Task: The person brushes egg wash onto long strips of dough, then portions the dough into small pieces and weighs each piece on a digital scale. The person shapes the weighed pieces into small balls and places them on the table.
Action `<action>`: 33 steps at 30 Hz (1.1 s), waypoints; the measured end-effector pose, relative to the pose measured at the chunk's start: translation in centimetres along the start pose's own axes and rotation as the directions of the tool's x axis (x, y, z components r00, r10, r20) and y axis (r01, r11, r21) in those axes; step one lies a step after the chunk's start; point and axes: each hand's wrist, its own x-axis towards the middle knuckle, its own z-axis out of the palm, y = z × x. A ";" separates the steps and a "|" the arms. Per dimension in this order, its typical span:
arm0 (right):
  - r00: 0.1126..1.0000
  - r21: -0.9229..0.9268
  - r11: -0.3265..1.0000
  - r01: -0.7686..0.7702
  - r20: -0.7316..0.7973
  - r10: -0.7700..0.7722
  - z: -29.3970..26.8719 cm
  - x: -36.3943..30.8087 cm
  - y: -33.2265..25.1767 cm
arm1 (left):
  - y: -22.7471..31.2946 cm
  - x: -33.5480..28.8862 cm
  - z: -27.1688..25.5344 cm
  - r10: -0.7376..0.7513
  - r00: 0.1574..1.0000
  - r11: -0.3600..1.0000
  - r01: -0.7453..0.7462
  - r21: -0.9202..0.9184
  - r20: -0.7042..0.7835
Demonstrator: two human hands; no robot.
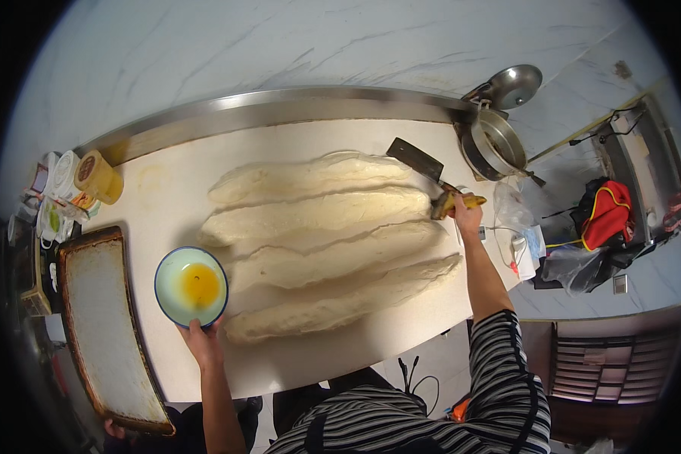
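My left hand grips the near rim of a pale bowl with a dark blue edge, holding it over the left part of the worktop. A pool of yellow liquid lies in it. My right hand is closed around a brush with a yellowish handle, its bristles by the right end of the dough. Several long floured strips of dough lie side by side across the worktop. A cleaver rests beyond the brush, its blade touching or close to the farthest strip's end.
A large baking tray with browned edges sits at the left; another person's hand is at its near corner. Tubs stand at the back left. A metal pot, cables and a plastic bag occupy the right end.
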 end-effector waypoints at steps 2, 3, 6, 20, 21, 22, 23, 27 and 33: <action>0.998 -0.159 0.986 0.046 -0.037 -0.053 -0.6 -1.0 0.2 | -0.7 -0.3 0.1 -0.001 1.000 1.000 0.001 -0.017 0.000; 0.998 -0.156 0.986 0.053 -0.015 -0.056 0.0 -2.0 0.0 | -1.2 -0.5 0.3 0.001 1.000 0.999 -0.001 -0.033 -0.005; 0.961 -0.098 0.972 0.216 0.196 -0.193 6.3 -6.7 -2.1 | -1.6 -1.1 0.0 0.006 0.999 0.999 -0.007 -0.031 -0.042; 0.495 0.350 0.902 -0.253 0.848 -0.190 26.9 -31.6 -20.5 | -0.8 -3.4 1.7 0.039 0.999 0.994 -0.041 -0.098 -0.024; 0.479 0.255 0.924 -0.286 0.873 -0.093 27.7 -32.6 -20.5 | -0.9 -3.4 1.6 0.029 0.998 0.996 -0.033 -0.079 -0.051; 0.449 0.297 0.895 -0.333 0.885 -0.127 28.0 -33.1 -20.3 | -1.0 -3.4 1.3 0.021 0.998 0.997 -0.025 -0.069 -0.063; 0.430 0.262 0.885 -0.385 0.900 -0.079 28.2 -33.2 -20.0 | -1.2 -3.4 1.3 0.015 0.999 0.997 -0.019 -0.077 -0.047; 0.464 0.281 0.792 -0.542 0.886 0.003 25.7 -30.9 -16.4 | -0.9 -2.5 -0.8 0.010 0.985 0.999 -0.018 -0.044 -0.174; 0.705 0.210 0.922 -0.325 0.704 0.088 12.1 -19.7 -6.1 | -0.9 -3.2 -2.1 0.067 0.985 0.998 -0.066 0.011 -0.160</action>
